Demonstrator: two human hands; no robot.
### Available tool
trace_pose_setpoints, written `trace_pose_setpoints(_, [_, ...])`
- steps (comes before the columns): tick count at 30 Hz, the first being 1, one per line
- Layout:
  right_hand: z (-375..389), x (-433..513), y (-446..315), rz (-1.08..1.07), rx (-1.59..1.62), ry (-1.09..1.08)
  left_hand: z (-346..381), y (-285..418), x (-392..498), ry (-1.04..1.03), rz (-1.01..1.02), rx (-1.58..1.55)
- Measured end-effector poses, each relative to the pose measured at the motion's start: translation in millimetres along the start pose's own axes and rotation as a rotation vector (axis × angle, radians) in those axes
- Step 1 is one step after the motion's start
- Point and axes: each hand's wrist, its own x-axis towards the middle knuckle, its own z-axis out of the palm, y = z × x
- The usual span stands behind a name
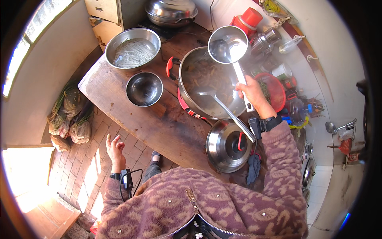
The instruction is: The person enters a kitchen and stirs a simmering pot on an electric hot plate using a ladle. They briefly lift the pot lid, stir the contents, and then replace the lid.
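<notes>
My right hand [253, 92] grips the handle of a metal ladle [219, 49], its bowl above the far rim of a steaming wok [186, 98]. Brown pieces of food [209, 74] lie in the wok. A metal spatula [229, 112] rests in it, its handle reaching out over a metal lid [218, 149] with a red-edged knob. To the left, my left hand [115, 149] hangs beyond the table edge, fingers apart and holding nothing. The nearest vessel to it is a small metal bowl [144, 89]. Behind that stands a metal basin [110, 49] with pale noodle-like strands in liquid.
The wooden table [131, 119] carries a covered metal pan [171, 12] at the back. A red thermos [246, 21], red plastic basket [277, 92] and clear bottle [297, 110] line the wall. A grey cloth [253, 168] lies beside the lid. Bagged vegetables [80, 131] sit on the brick floor.
</notes>
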Motion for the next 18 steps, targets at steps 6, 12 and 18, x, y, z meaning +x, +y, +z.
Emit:
trace_pose_setpoints(6, [2.7, -47.9, -4.0, 0.051, -0.049, -0.099, 17.2, -6.1, 1.2, -0.054, -0.023, 0.005])
trace_pose_setpoints(12, [-17.0, -111.7, 3.3, 0.101, -0.114, -0.083, 41.7, -14.5, -2.5, -0.127, -0.030, 0.036])
trace_pose_setpoints(18, [-45.7, -144.8, 23.3, 0.159, -0.105, 0.025, 61.2, -24.1, -10.2, -0.200, -0.035, 0.036])
